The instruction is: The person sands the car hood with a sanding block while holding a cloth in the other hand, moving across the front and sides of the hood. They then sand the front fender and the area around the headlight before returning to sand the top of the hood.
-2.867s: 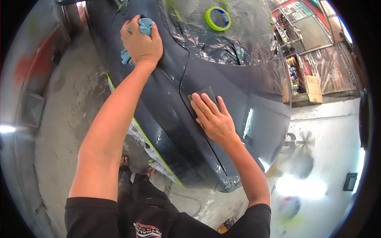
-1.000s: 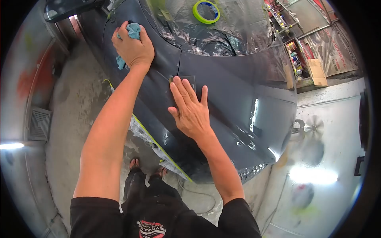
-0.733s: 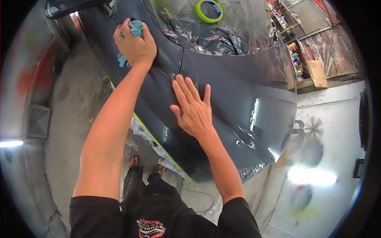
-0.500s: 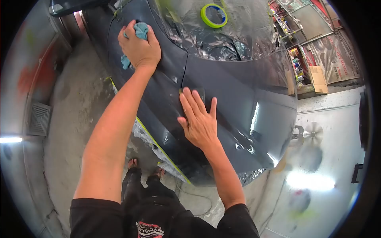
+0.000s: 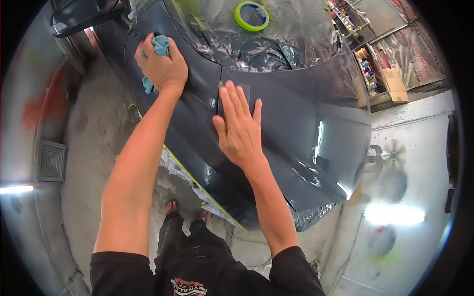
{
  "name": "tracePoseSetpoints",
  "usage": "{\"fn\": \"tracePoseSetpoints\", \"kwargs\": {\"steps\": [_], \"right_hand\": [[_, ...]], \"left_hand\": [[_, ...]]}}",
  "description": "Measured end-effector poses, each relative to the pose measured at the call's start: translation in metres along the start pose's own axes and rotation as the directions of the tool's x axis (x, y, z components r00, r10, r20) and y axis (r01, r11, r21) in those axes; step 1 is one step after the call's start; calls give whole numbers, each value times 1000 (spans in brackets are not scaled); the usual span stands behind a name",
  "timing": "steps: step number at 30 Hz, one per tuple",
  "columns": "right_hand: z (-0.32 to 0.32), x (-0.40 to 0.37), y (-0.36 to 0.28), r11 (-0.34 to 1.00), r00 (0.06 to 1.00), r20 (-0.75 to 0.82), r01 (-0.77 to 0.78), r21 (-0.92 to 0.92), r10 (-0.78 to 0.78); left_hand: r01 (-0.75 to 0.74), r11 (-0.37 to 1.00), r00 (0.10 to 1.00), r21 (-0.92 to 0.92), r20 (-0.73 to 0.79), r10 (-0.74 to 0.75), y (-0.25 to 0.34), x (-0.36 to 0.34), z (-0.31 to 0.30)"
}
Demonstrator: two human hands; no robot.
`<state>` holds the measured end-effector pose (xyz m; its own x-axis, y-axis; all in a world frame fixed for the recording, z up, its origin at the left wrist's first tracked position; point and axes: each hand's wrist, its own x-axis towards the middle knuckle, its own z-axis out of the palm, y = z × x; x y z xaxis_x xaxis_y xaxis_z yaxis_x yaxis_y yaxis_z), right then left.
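Note:
My left hand [image 5: 165, 66] is closed around a crumpled light-blue cloth [image 5: 161, 45] on the dark grey front fender [image 5: 190, 106]. Another bit of the cloth pokes out at the hand's left side. Flat on the hood [image 5: 291, 108], close to the fender seam, lies my right hand [image 5: 240, 121] with its fingers stretched out. Under its fingertips is a thin dark sheet [image 5: 246, 92] that looks like sandpaper; most of it is hidden by the fingers.
Clear plastic sheeting [image 5: 296, 44] covers the windshield, with a yellow-green tape roll [image 5: 240, 19] on it. A side mirror [image 5: 86, 17] juts out at upper left. Yellow tape [image 5: 197, 183] edges the lower fender. Shelves with bottles [image 5: 365, 69] stand at right.
My right hand has slid up along the hood with the dark sheet beneath it. My left hand still grips the cloth on the fender. The whole view has shifted slightly.

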<state>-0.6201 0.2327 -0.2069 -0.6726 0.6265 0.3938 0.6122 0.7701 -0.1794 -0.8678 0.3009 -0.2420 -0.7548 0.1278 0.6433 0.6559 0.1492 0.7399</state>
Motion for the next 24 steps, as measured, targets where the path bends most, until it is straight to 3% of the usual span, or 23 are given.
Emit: {"fn": "tracePoseSetpoints", "kwargs": {"steps": [7,11,18,22,24], "right_hand": [[8,37,-1,1000,999,-32,-26,17,26],[-6,10,1,998,999,32,-9,58,7],[2,36,1,996,999,-37,-5,94,9],[-7,-5,3,1000,999,28,23,8,-23],[6,10,0,998,1000,-27,12,54,-10]], "left_hand": [[-1,1000,1000,-5,14,1,-3,-1,0],[-3,1000,1000,8,12,2,-2,2,0],[-3,1000,1000,-3,13,3,-1,-3,-1],[2,1000,1000,20,-1,-2,-1,2,0],[8,999,1000,32,10,-8,-2,-6,-6]]}}
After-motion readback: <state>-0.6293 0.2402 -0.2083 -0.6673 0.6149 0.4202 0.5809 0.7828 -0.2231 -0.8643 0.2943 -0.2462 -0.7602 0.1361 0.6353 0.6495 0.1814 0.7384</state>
